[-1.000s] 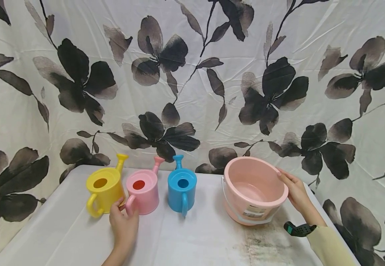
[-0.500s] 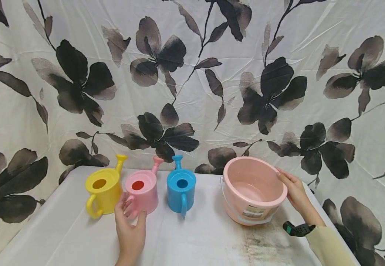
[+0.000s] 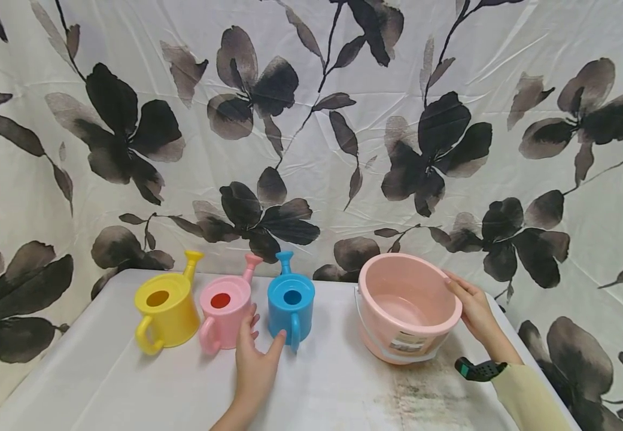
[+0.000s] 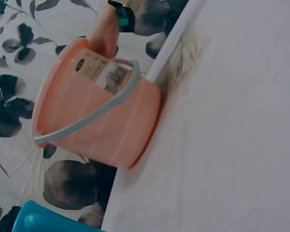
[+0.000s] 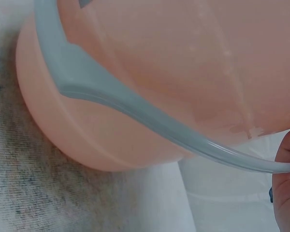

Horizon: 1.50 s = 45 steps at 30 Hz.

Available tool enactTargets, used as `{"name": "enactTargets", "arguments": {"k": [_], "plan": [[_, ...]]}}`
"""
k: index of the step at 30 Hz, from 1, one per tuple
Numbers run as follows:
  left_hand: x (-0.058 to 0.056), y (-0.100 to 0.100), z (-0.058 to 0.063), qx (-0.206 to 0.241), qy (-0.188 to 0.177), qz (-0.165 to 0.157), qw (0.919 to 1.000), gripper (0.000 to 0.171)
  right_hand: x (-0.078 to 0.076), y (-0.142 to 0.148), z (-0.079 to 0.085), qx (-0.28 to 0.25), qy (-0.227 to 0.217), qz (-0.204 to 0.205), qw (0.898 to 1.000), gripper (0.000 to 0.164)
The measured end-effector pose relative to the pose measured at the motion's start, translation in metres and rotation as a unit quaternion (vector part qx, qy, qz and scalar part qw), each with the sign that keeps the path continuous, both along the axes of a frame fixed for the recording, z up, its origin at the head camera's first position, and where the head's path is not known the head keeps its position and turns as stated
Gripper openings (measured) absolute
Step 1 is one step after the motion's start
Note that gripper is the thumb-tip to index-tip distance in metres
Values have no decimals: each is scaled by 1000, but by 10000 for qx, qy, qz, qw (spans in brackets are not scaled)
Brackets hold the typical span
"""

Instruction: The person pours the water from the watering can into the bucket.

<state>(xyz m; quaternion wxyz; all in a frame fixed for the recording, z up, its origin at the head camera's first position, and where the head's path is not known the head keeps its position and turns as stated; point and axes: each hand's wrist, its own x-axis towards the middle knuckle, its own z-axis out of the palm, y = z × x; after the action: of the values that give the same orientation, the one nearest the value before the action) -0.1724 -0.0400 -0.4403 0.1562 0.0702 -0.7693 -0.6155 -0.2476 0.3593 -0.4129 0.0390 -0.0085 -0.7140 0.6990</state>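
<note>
Three toy watering cans stand in a row in the head view: yellow (image 3: 173, 320), pink (image 3: 233, 326) and blue (image 3: 301, 323). My left hand (image 3: 256, 365) reaches up between the pink and blue ones, fingers spread, its thumb close to the blue handle; whether it touches is unclear. Part of the blue can (image 4: 48, 222) shows in the left wrist view. On the right stands a pink bucket (image 3: 376, 326) with a grey bail handle (image 5: 150, 121) hanging down its front. My right hand (image 3: 478, 314) rests against the bucket's right side, fingertips at the rim.
A white cloth covers the table (image 3: 311, 401), with a dark stained patch (image 3: 424, 398) in front of the bucket. Behind and around hangs a white curtain (image 3: 311, 149) with dark floral print. A black watch-like band (image 3: 480, 370) circles the right wrist.
My left hand has moved right, from the pink can's handle to the gap beside the blue can. The cans and bucket stay in place, and the right hand remains at the bucket.
</note>
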Motion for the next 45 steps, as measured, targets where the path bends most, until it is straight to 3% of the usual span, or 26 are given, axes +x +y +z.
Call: {"name": "enactTargets", "arguments": {"k": [6, 12, 20, 26, 37, 45], "plan": [[-13, 17, -11, -85, -8, 5, 10000, 79, 0, -1, 3, 44, -24, 5, 10000, 64], [-25, 29, -20, -427, 182, 256, 9986, 83, -1, 0, 3, 126, -82, -49, 9999, 66], [-31, 35, -25, -531, -31, 373, 9979, 91, -1, -1, 2, 188, -112, -84, 9997, 65], [-34, 29, -29, -479, 114, 230, 9985, 85, -2, 0, 3, 103, -100, -12, 9999, 66], [-36, 3, -29, -438, 176, -392, 9981, 73, -2, 1, 3, 161, -127, 22, 9998, 66], [-36, -10, -32, -487, 139, -473, 9976, 58, -2, 0, 1, 141, -90, -42, 9999, 64]]}}
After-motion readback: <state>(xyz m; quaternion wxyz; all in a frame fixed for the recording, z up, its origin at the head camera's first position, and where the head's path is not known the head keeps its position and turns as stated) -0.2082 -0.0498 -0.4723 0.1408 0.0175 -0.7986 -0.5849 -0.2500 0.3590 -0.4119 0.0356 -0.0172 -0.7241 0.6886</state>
